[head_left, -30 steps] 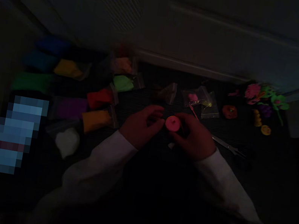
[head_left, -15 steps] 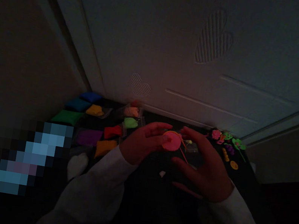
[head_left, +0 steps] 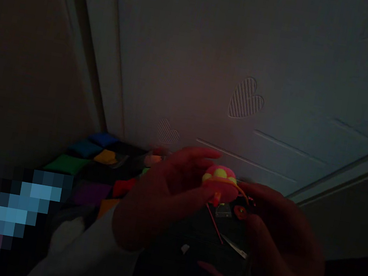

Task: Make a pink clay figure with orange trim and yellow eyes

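My left hand is closed on a pink clay piece, pinching it between thumb and fingers. Yellow balls sit around its middle, and an orange clay strip runs along them, its loose end hanging off to the right. A small orange nub sticks out of the near face. To the right, my right hand has its thumb and forefinger apart, close to the loose strip end; whether it touches the strip is unclear. Below lie a thin pink stick and a metal blade.
Coloured clay packs stand at the left, among them a green pack, a purple pack and a white lump. A clear box, a red-orange ring and a white scrap lie mid-table. Behind rises a white panel.
The pink piece has tipped so its yellow balls show, and it is nearer the camera. My right hand has moved right and closer. The view has tilted up.
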{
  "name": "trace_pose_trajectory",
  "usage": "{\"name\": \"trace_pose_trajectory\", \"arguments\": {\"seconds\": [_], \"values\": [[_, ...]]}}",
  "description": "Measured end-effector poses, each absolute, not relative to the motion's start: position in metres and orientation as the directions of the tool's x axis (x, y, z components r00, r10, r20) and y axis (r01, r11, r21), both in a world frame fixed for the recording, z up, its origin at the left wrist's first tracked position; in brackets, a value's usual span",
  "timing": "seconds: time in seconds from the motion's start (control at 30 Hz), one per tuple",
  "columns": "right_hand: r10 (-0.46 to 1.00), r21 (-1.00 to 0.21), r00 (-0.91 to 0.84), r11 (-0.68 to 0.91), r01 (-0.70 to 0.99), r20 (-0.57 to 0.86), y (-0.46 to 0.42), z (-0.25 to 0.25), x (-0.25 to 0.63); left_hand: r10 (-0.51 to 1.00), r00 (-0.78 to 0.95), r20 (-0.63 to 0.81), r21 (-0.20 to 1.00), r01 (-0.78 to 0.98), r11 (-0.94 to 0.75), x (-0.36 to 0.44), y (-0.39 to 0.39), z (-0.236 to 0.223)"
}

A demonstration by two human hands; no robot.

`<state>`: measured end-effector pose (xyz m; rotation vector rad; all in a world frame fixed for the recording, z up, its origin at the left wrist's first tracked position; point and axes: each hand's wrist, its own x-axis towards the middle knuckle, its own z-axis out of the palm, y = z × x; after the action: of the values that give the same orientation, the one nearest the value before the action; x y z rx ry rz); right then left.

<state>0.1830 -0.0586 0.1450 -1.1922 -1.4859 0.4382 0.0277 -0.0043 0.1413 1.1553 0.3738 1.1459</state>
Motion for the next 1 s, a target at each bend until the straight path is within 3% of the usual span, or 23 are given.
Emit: {"name": "trace_pose_trajectory", "arguments": {"seconds": [0.37,1.0], "values": [[0.763,-0.691,0.164,0.444,0.571,0.626,-0.0588,0.1427,0.188,0.828,0.363,0.427,0.903,-0.133,-0.408,0.0222,-0.0105,0.1431],[0.74,-0.663,0.131,0.492,0.564,0.66,-0.0584,0.1487,0.1799,0.856,0.381,0.35,0.927,-0.27,-0.259,0.0296,-0.0135,0.1433]]}}
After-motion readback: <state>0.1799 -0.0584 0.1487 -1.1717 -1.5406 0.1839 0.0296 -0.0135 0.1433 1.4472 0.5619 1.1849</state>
